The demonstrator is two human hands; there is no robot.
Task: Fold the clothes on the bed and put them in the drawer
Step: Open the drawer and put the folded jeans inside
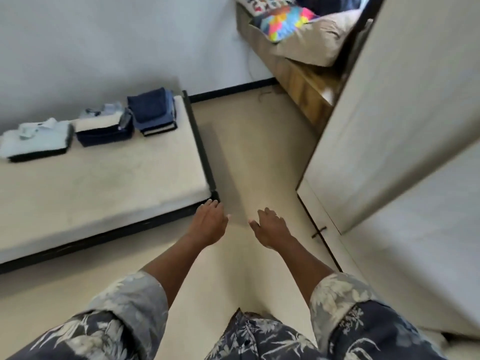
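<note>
Three stacks of folded clothes sit along the far side of the low bed (109, 183): a pale blue shirt stack (36, 141) at the left, a white and navy stack (104, 127) in the middle, and a dark blue stack (153, 111) at the right. My left hand (209, 222) hovers by the bed's near right corner, fingers spread, holding nothing. My right hand (271, 227) is held out over the floor beside it, also empty and spread. No drawer shows clearly.
A white wardrobe door (394, 113) stands ajar at the right, with a small dark handle (319, 231) on the cabinet below. A second bed (306, 81) with a colourful pillow (285, 22) lies at the back. Beige floor (259, 157) runs between them.
</note>
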